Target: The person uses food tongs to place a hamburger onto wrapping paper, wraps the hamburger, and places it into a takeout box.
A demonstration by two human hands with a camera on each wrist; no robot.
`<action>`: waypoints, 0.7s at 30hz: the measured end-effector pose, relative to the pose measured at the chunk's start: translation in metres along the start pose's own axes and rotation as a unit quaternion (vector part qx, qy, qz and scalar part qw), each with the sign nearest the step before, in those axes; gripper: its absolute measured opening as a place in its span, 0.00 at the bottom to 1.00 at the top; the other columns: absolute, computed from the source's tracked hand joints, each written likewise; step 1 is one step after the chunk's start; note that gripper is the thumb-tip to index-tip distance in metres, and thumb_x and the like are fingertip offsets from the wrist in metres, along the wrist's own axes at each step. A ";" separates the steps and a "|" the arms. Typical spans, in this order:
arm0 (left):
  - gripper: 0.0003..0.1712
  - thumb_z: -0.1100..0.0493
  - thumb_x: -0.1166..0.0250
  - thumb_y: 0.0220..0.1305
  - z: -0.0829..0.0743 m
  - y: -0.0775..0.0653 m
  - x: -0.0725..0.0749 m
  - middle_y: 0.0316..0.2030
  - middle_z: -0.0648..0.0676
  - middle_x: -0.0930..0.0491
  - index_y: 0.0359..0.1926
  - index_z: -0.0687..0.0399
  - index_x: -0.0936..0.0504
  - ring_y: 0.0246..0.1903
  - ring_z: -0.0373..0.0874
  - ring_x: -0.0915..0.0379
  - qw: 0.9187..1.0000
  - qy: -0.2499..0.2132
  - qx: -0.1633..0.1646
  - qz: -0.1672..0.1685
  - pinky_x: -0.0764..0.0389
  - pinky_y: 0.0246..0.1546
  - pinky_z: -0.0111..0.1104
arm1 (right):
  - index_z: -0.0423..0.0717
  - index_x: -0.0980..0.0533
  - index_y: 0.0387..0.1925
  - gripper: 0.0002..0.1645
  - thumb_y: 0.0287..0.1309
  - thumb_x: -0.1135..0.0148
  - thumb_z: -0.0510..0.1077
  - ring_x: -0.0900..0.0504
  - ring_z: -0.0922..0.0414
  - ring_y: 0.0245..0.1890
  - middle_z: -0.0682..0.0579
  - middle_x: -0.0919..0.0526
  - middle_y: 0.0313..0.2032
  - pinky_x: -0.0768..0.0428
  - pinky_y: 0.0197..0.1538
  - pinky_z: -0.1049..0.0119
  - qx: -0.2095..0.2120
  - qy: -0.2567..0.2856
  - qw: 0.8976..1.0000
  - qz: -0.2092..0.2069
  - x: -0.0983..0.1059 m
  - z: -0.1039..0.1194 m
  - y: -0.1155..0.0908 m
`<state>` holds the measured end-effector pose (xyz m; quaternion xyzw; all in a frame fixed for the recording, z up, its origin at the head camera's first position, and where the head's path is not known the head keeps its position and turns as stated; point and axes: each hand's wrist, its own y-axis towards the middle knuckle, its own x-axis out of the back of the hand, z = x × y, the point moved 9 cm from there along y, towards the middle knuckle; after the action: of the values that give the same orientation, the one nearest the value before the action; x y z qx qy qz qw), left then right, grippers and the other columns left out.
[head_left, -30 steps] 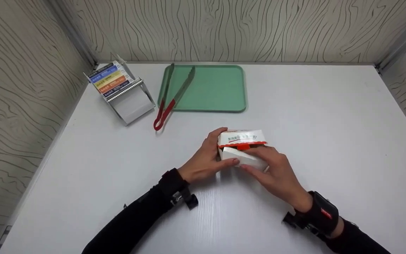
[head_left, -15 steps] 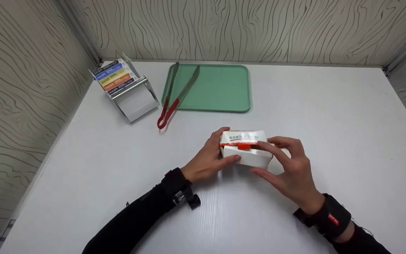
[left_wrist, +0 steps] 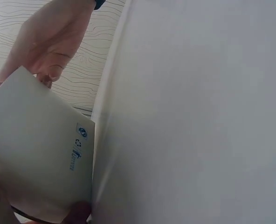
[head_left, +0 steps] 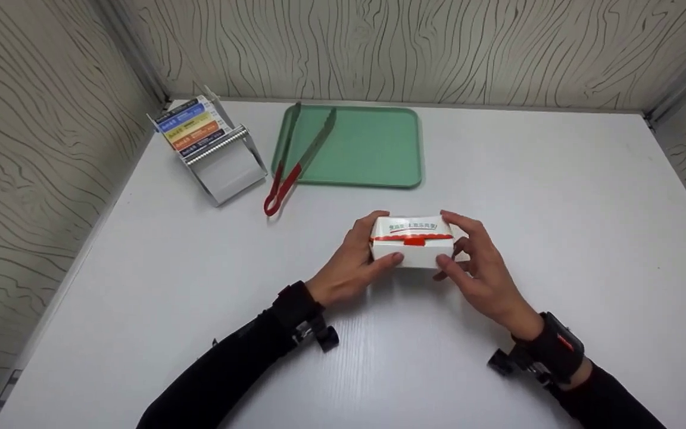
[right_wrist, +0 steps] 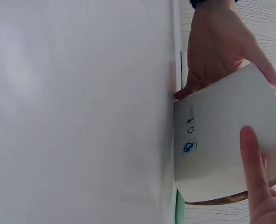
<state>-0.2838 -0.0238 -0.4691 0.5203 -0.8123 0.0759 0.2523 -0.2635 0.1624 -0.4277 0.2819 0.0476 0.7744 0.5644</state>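
A white paper burger box (head_left: 420,257) with a red scalloped lid edge and a red tab (head_left: 414,241) faces me in the head view, its lid down over the base. My left hand (head_left: 349,262) grips its left end, thumb on the front wall and fingers behind. At the right end my right hand (head_left: 485,277) holds it, thumb at the lower front corner and index finger along the top back corner. Small blue print marks the box's white surface (left_wrist: 40,126) in the left wrist view. The right wrist view shows a finger (right_wrist: 252,154) lying against the box.
Behind the box to the left lies a green tray (head_left: 379,149), with red-handled metal tongs (head_left: 298,167) resting partly across it. A metal label dispenser (head_left: 212,158) with coloured strips and a white roll stands at the back left. Patterned walls border the white table (head_left: 557,190).
My right hand has withdrawn its fingers from the box's front opening and shifted to grip the right end. The lid, earlier ajar, is now down in front. My left hand keeps its hold.
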 end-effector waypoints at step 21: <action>0.44 0.32 0.37 0.66 -0.002 -0.001 0.011 0.73 0.48 0.33 0.75 0.44 0.37 0.60 0.49 0.41 0.996 0.032 0.026 -0.082 0.32 0.60 0.41 | 0.44 0.37 0.73 0.31 0.73 0.44 0.32 0.20 0.53 0.38 0.49 0.36 0.69 0.13 0.31 0.59 -0.081 0.092 0.992 0.009 -0.006 -0.012 0.010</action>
<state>-0.2863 -0.0327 -0.4622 0.5887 -0.7563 0.0926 0.2700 -0.2767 0.1569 -0.4361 0.1628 0.0336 0.8035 0.5716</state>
